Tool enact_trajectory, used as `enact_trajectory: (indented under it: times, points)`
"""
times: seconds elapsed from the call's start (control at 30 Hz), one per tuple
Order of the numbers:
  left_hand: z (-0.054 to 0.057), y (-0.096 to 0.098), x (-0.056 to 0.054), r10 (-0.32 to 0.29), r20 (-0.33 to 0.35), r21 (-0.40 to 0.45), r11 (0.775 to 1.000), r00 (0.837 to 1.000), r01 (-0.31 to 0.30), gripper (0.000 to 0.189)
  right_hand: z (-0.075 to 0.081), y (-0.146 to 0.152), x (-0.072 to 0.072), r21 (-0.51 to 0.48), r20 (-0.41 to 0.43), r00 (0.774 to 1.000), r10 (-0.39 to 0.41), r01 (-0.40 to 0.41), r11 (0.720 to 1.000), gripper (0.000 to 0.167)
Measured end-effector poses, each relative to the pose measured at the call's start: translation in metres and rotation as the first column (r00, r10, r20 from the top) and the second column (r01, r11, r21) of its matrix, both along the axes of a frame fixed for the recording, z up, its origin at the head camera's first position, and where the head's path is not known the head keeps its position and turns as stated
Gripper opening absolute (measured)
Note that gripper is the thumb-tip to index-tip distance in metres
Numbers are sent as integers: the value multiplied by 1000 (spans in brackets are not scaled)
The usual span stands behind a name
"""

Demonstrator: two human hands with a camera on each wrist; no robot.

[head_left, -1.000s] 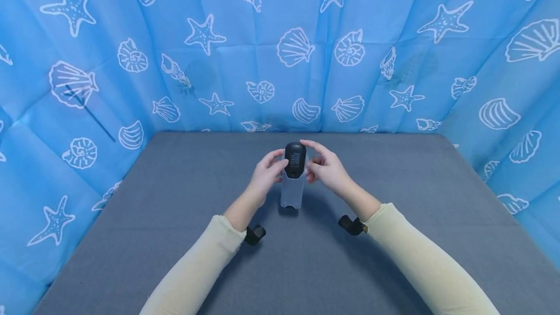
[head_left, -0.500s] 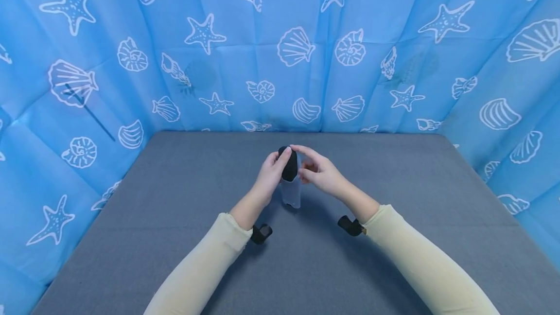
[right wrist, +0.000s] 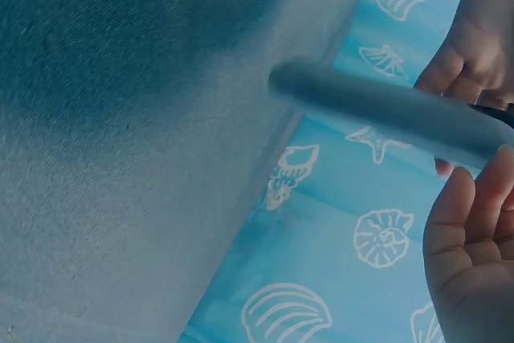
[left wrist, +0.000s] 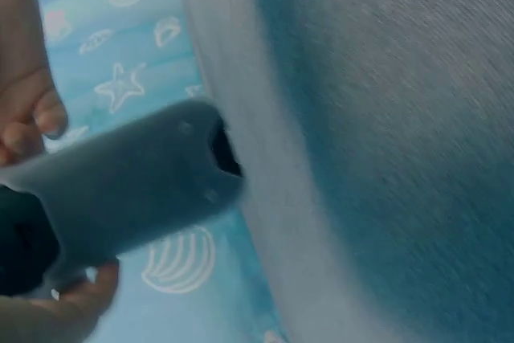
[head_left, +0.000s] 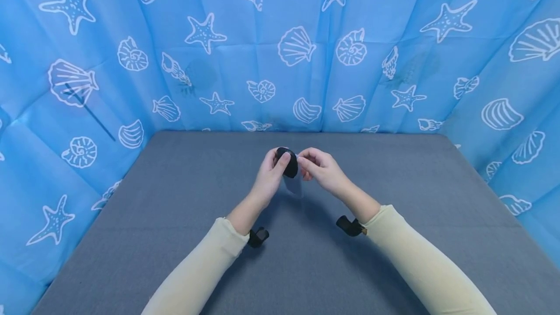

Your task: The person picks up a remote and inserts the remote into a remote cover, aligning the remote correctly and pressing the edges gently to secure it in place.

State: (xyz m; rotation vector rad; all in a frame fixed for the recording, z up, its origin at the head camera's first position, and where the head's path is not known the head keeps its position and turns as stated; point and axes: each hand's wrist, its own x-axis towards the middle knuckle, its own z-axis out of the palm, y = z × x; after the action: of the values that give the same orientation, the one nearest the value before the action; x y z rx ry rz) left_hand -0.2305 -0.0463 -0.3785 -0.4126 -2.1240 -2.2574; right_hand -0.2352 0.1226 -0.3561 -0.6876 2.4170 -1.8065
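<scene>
Left hand [head_left: 268, 177] grips a black device [head_left: 292, 167] partly inside a translucent sleeve [left wrist: 140, 182]; right hand [head_left: 324, 169] pinches the sleeve's edge.

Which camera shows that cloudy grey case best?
The left wrist view: the cloudy grey case shows its broad face and notched end there. The right wrist view catches it edge-on; the head view shows just a small, faint part below the black object.

grey cloth-covered table [head_left: 140, 227]; blue curtain [head_left: 245, 67] behind and at both sides, printed with white shells [head_left: 296, 46], starfish [head_left: 204, 33].
</scene>
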Motion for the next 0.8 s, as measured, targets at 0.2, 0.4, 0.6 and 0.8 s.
enact_trajectory:
  times: [0.2,0.4,0.6,0.8]
  points:
    - [-3,-6,3,-58,-73,-24,998,996,57,47,3,-2,2,-56,35,998,-42,44,997,24]
    - [-3,-10,5,-122,-129,-1,992,984,123,56,9,-4,5,-94,166,979,-121,138,986,26]
    - [-4,-10,5,-151,-152,19,988,977,155,53,10,-6,5,-79,236,954,-184,208,975,25]
    - [-2,-5,6,-138,-157,49,988,978,148,55,4,-8,6,-90,149,968,-203,218,972,13]
